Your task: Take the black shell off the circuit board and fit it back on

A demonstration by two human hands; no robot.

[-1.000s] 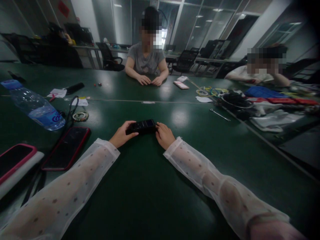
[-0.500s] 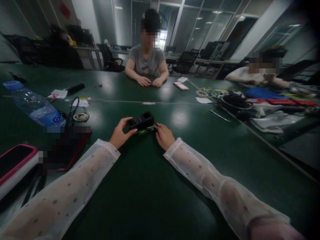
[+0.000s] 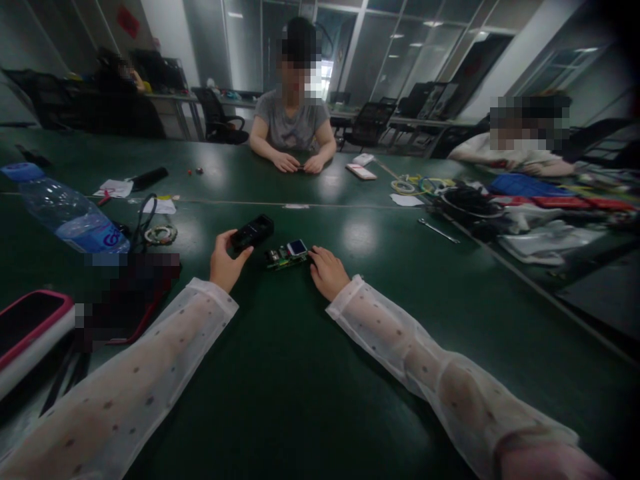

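Note:
My left hand (image 3: 228, 261) grips a black plastic casing (image 3: 253, 232) by its left end, thumb in front and fingers behind. The casing is tilted and has an opening in its top. Just to its right, and apart from it, is a green circuit board (image 3: 283, 262) with a small screen (image 3: 297, 247) and metal parts on its left half. The fingertips of my right hand (image 3: 329, 272) are closed at the board's right edge. How the fingers hold that edge is partly hidden.
A water bottle (image 3: 70, 213) leans at the left, near a bracelet (image 3: 161, 234) and a pink-edged device (image 3: 35, 320). A wrench (image 3: 439, 230) lies right of centre, before a heap of cables and bags (image 3: 530, 220). A person (image 3: 293, 123) sits opposite; another (image 3: 520, 150) sits far right.
My left hand has moved left with the black casing, lifting it off the circuit board. The board and its screen are now exposed. My right hand has stayed in place.

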